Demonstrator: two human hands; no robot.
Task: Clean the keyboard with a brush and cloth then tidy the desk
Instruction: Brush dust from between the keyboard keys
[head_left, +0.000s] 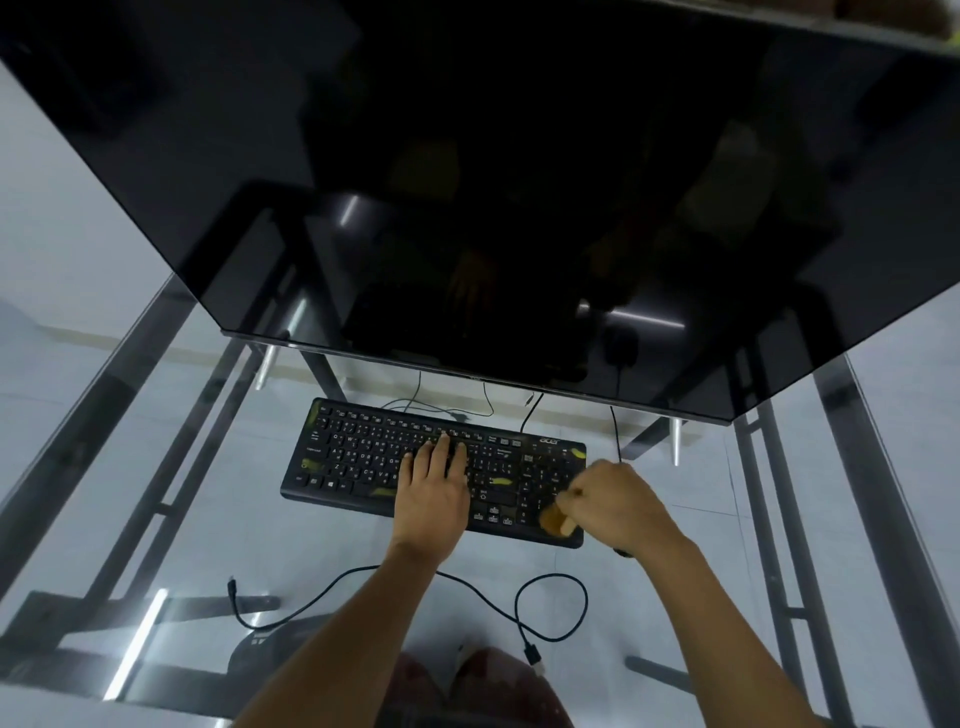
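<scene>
So we've got a black full-size plastic keyboard (434, 470) sitting on a clear glass desk top (156, 467), right in front of a big dark flat monitor (467, 182) that fills the upper part of the view. The keyboard has yellowish smudges scattered on it: one at the far left corner, one low on the left side, a couple near the middle and one by the logo on the right.

Our left hand (434, 486) lies flat on the middle of the keys, fingers straight and a little spread, pressing down on the board. Our right hand (618, 501) is over the right end, by the number pad, fingers curled round a small brush with a light wooden handle (558, 519). The brownish bristle end touches the near right corner of the keyboard. It's blurry there, so we can't tell the exact grip.

Nearer to us, a thin black cable (467, 587) snakes loose across the glass with a loop on the right and a plug at each end. More thin wires run behind the keyboard under the monitor. Through the glass we see the dark metal desk frame (852, 467) and a pale tiled floor.
</scene>
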